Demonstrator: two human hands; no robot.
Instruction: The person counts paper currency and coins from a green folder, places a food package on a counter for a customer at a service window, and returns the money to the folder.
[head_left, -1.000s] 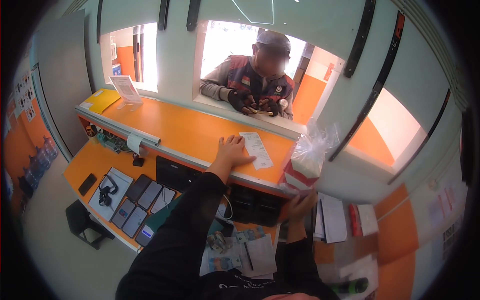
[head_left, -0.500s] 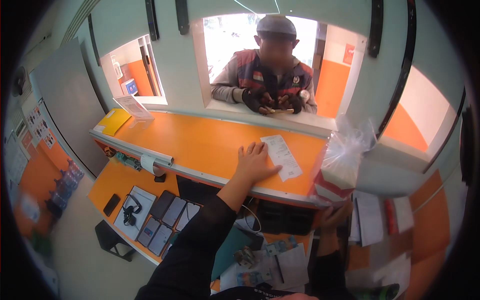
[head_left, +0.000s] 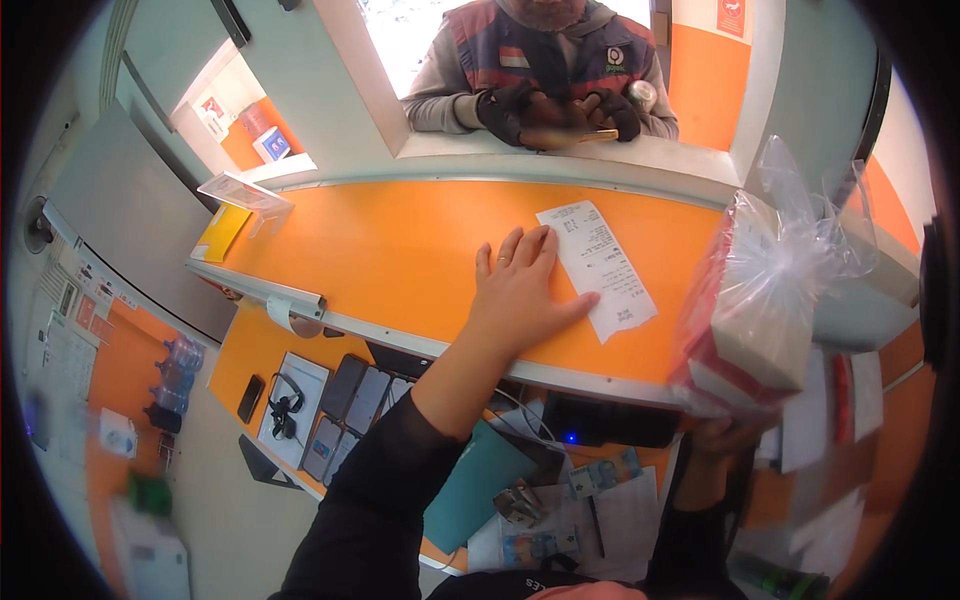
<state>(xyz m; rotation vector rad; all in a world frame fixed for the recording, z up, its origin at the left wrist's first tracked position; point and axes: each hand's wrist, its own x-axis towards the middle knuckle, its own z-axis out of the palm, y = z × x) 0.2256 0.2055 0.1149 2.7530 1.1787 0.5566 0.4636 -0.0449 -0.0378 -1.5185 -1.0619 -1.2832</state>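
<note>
Across the counter (head_left: pixel 400 230), head view: one receipt (head_left: pixel 600 265), and one bag (head_left: pixel 765 300) over at the right end! Left hand (head_left: pixel 515 292) lies palm down, fingers spread, thumb at the receipt's edge; right hand (head_left: pixel 728 437) is up by the bag's underside, partly hidden, so I cannot tell its grip. One person (head_left: pixel 545 62) leans at the window; one pen (head_left: pixel 597 527) lies below; left sleeve (head_left: pixel 372 500) blocks some phones (head_left: pixel 368 397).
</note>
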